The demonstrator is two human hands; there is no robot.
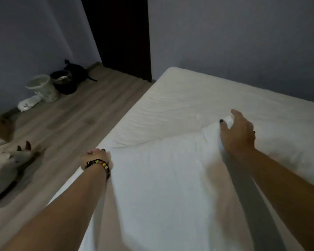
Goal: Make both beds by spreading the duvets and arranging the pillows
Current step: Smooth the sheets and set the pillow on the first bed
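White duvet [167,178] covers near half of bed [198,91], far half bare. Left hand [96,158] grips duvet edge; right hand [237,133] pinches top fold. No pillows visible; spreading partway, judged.

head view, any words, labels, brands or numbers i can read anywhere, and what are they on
None can be read.
The brown cardboard box at the left edge carries a pale label, too blurred to read.
The white packet on the wooden floor shows dark marks, too small to make out.
The white duvet and the beaded bracelet carry no text.
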